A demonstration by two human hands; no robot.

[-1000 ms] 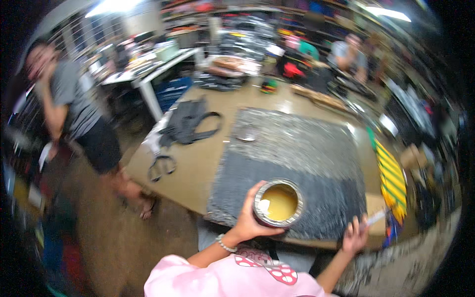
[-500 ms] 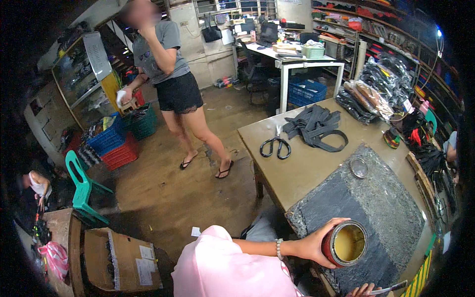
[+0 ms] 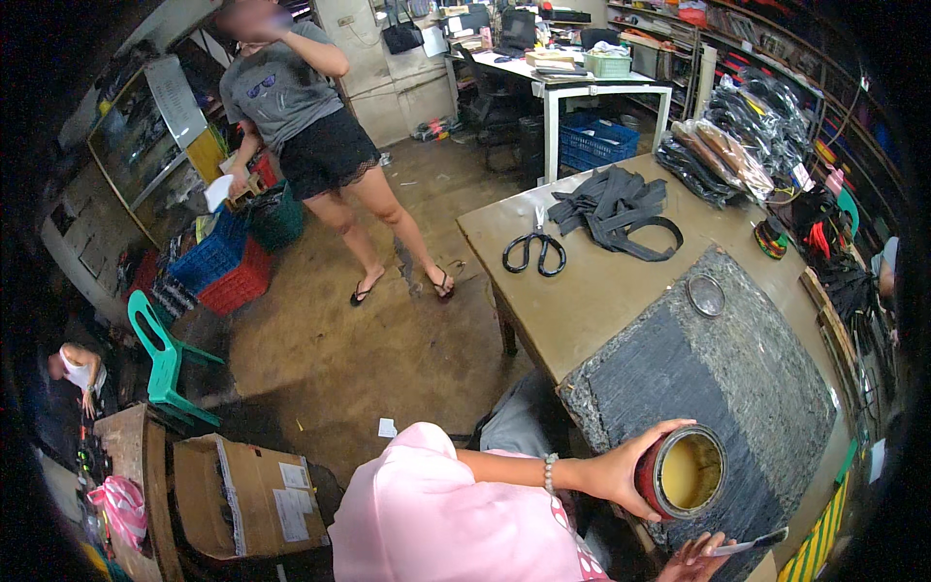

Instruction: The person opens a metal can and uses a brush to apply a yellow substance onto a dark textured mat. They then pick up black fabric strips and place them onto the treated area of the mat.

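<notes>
Left hand (image 3: pixel 626 477) clasps tin (image 3: pixel 649 473); tilting could spill yellow liquid (image 3: pixel 685 475) onto board (image 3: pixel 645 383) beneath. Right hand (image 3: pixel 694 560) pinches slim tool (image 3: pixel 753 545).

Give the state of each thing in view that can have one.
Red can: open, yellowish contents, left hand around its side
Flat-ended tool: held in right hand
Slab: lying flat, part dark, part speckled grey
Round lid: lying on slab
Black-handled scissors: lying on table
Dark straps: loosely heaped on table
Green plastic chair: upright, unoccupied
Cardboard box: open
</notes>
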